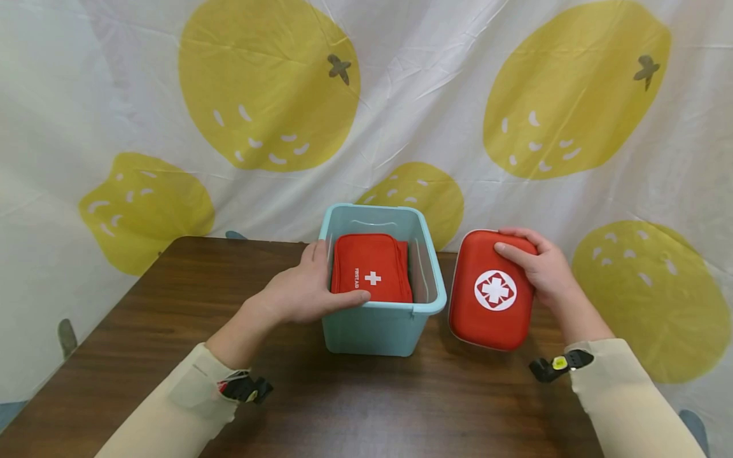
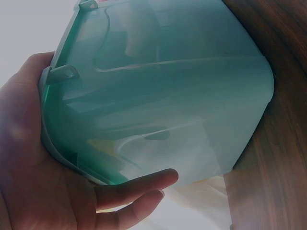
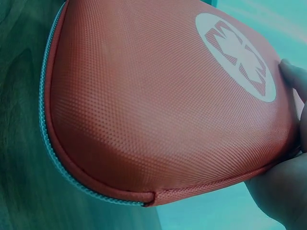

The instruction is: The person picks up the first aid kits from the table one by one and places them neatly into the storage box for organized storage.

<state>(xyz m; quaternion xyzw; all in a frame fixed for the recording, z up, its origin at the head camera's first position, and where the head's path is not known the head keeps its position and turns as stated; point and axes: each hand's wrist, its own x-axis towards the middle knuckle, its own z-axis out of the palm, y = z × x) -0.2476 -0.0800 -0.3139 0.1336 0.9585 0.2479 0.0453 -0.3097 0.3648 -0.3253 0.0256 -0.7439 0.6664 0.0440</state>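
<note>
A light blue plastic bin stands on the table, holding a red first aid pouch with a white cross and lettering. My left hand rests at the bin's near left corner. Its thumb lies along the front rim, and its extended fingers are beside the left wall, as the left wrist view also shows. To the right of the bin, my right hand grips a red hard-shell first aid case by its upper right edge, thumb on the front. The case is tilted, its round white cross emblem facing me. Its far side is hidden.
The dark wooden table extends in front of the bin and to its left. Close behind it hangs a white curtain printed with yellow fruit. Black wrist straps are worn over both pale sleeves.
</note>
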